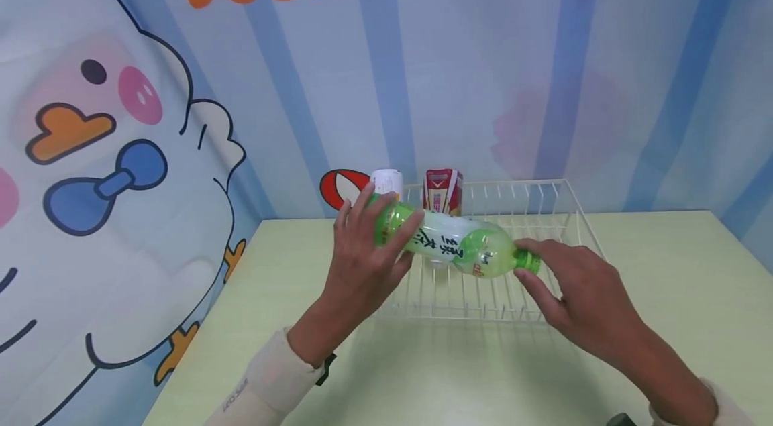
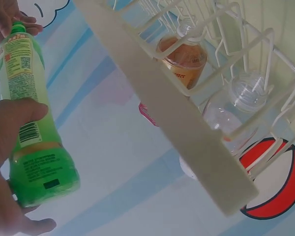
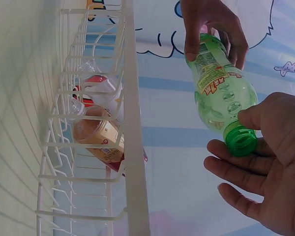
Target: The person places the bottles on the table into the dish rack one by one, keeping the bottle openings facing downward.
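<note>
A plastic tea bottle (image 1: 455, 238) with a green label and a green cap (image 3: 241, 140) lies nearly level in the air over a white wire rack (image 1: 459, 313). My left hand (image 1: 371, 245) grips its base end, with the thumb (image 2: 32, 110) along the label. At the other end, my right hand (image 1: 586, 292) pinches the cap and neck between thumb and fingers; its other fingers (image 3: 241, 174) extend past the cap. Behind the bottle, a white container (image 1: 386, 181) and a red carton (image 1: 443, 188) stand at the rack's back left.
Inside the rack, the wrist views show a bottle with brown contents (image 2: 184, 56) and a clear bottle (image 2: 231, 113). The rack stands on a pale table (image 1: 676, 265) against a blue-striped backdrop (image 1: 471, 64) with a printed duck (image 1: 121, 231) at left.
</note>
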The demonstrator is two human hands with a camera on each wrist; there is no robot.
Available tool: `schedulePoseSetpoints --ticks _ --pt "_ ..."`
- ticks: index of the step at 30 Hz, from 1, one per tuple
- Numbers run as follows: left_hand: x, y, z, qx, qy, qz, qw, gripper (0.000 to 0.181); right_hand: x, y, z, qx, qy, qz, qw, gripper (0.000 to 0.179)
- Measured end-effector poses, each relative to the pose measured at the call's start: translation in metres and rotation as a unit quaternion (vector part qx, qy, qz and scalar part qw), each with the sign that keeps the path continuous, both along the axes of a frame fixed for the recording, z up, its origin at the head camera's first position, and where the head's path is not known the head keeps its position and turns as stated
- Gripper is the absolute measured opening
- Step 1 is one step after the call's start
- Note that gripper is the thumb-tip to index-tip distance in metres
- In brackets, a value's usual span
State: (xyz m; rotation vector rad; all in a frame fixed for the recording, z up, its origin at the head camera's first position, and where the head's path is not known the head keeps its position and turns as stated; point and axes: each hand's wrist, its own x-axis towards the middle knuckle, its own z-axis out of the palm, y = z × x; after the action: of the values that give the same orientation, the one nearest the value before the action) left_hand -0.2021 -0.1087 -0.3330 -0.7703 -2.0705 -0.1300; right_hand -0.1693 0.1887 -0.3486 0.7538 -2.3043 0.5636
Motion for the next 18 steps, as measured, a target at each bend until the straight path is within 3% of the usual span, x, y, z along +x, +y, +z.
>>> schedulePoseSetpoints --ticks 7,9,11,12,13,14,18 --pt "-0.005 -0.003 -0.002 0.078 -0.030 -0.029 0.9961 0.094 0.000 0.001 0.001 -0.019 0.032 0.004 0.9993 0.035" --pt "-0.008 -0.005 -0.002 0.120 -0.064 -0.060 0.9888 0.102 -0.001 0.002 0.001 -0.026 0.038 0.005 0.9989 0.035" --pt "-0.010 -0.006 -0.003 0.171 -0.116 -0.100 0.9733 0.107 -0.001 0.003 0.001 -0.034 0.042 0.006 0.9985 0.035" --pt "-0.011 -0.007 -0.003 0.200 -0.156 -0.122 0.9597 0.108 -0.002 0.003 0.000 -0.037 0.042 0.005 0.9984 0.035" --pt "-0.012 -0.009 -0.003 0.231 -0.202 -0.144 0.9408 0.107 -0.002 0.003 0.000 -0.042 0.041 0.005 0.9983 0.036" --pt "-0.012 -0.009 -0.002 0.263 -0.249 -0.165 0.9172 0.104 -0.003 0.003 0.000 -0.046 0.041 0.005 0.9981 0.036" --pt "-0.012 -0.013 0.004 0.372 -0.399 -0.228 0.8066 0.086 -0.004 0.004 -0.001 -0.061 0.048 0.009 0.9969 0.035"
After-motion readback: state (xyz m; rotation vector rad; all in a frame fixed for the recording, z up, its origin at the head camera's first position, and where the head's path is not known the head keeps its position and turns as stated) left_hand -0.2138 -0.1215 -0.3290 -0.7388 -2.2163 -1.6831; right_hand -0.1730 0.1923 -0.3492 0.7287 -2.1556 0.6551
